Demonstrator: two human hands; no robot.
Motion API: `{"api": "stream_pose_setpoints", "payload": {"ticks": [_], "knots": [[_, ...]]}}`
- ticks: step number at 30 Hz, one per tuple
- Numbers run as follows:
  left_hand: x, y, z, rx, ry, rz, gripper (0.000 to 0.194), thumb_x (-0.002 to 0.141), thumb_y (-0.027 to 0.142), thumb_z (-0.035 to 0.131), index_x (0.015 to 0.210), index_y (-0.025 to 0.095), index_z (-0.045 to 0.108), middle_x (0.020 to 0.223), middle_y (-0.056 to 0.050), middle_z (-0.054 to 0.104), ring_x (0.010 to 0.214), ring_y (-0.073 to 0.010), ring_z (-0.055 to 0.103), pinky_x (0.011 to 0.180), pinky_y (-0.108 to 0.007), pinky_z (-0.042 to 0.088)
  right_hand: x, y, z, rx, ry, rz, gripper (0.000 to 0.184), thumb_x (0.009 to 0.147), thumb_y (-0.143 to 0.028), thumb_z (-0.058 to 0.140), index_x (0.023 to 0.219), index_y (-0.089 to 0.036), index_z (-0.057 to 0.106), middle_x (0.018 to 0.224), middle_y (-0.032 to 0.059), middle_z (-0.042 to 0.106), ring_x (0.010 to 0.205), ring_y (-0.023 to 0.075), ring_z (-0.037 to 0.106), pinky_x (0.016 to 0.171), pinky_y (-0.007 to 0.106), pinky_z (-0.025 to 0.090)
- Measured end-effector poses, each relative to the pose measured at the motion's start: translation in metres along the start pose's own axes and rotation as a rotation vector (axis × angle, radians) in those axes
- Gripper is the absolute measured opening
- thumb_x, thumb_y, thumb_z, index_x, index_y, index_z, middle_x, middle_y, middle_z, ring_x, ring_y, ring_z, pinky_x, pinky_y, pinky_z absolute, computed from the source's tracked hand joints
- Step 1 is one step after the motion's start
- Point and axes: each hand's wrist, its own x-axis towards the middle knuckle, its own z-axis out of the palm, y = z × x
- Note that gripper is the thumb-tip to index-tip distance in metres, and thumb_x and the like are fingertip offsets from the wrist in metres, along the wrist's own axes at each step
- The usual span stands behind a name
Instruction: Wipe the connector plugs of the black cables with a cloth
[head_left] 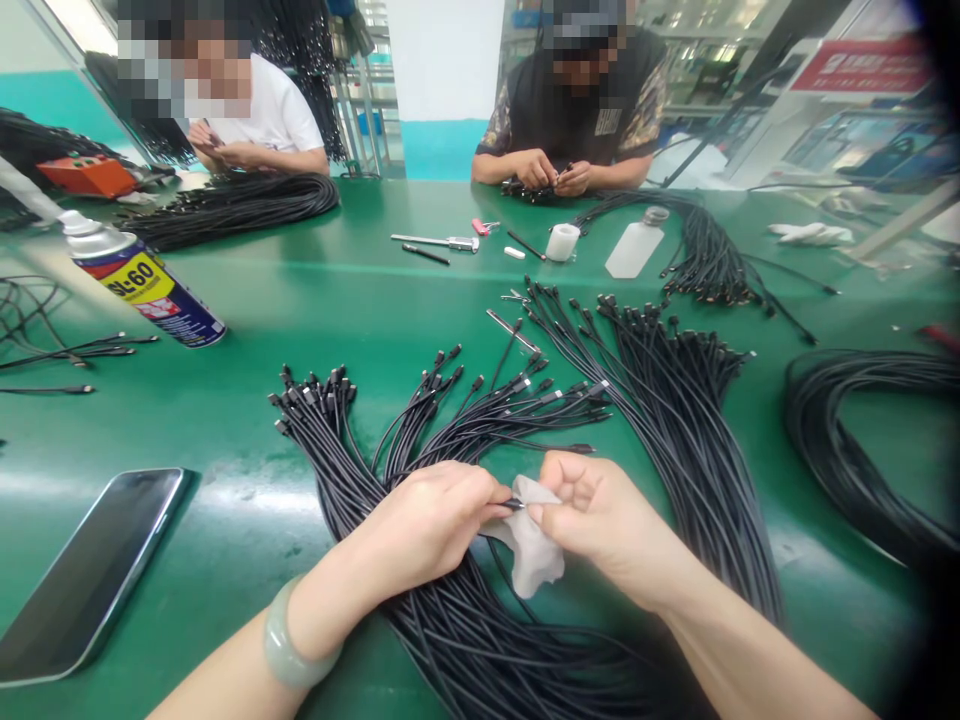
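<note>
Black cable (512, 503) is clamped by left fingers (491, 490), white cloth (535, 555) by right fingers (553, 516).

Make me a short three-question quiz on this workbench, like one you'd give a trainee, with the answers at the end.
1. Open question: The left hand pinches a black cable near its tip. What does the right hand hold around that tip?

2. True or false: The phone lies on the table, to the left of both hands.

3. Fill in the gap: The pale green bracelet is worn on the ____ wrist.

Key: 1. A thin white cloth. 2. True. 3. Left.
</note>
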Motion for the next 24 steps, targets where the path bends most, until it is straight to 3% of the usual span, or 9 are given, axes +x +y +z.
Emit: {"api": "stream_pose_setpoints", "payload": {"ticks": [5,13,18,24], "knots": [[0.0011,-0.0019,0.0051,0.049,0.029,0.029,0.009,0.098,0.016,0.051,0.094,0.017,0.058,0.078,-0.004,0.067,0.068,-0.0155,0.063,0.066,-0.025,0.048,0.0002,0.0025,0.0024,-0.054,0.067,-0.024,0.018,0.065,-0.011,0.069,0.063,-0.018,0.052,0.052,-0.0048,0.056,0.046,0.0086,0.048,0.045,0.02,0.038],[-0.0005,-0.0019,0.0036,-0.021,0.004,-0.016,0.008,0.097,0.014,0.052,0.095,0.017,0.059,0.08,-0.003,0.068,0.071,-0.015,0.063,0.067,-0.024,0.048,0.0016,-0.0022,-0.0016,-0.031,-0.009,0.011,0.017,0.065,-0.01,0.069,0.063,-0.017,0.053,0.052,-0.0047,0.058,0.046,0.0081,0.05,0.046,0.019,0.041],[0.0016,-0.0018,0.0043,0.0,0.012,-0.016,0.009,0.097,0.015,0.052,0.092,0.016,0.06,0.075,-0.003,0.065,0.067,-0.015,0.06,0.064,-0.024,0.046,0.0015,0.0011,0.0003,-0.032,0.044,-0.037,0.018,0.065,-0.008,0.068,0.063,-0.017,0.053,0.052,-0.0062,0.055,0.046,0.0066,0.048,0.045,0.017,0.038],[0.0009,-0.0031,0.0024,-0.069,0.003,-0.028,0.008,0.096,0.014,0.052,0.095,0.016,0.06,0.079,-0.004,0.067,0.071,-0.0143,0.063,0.067,-0.022,0.046,-0.0007,-0.0048,0.0002,-0.057,0.004,0.003,0.016,0.063,-0.011,0.068,0.062,-0.017,0.053,0.053,-0.0047,0.057,0.047,0.0083,0.05,0.046,0.019,0.041]]}}
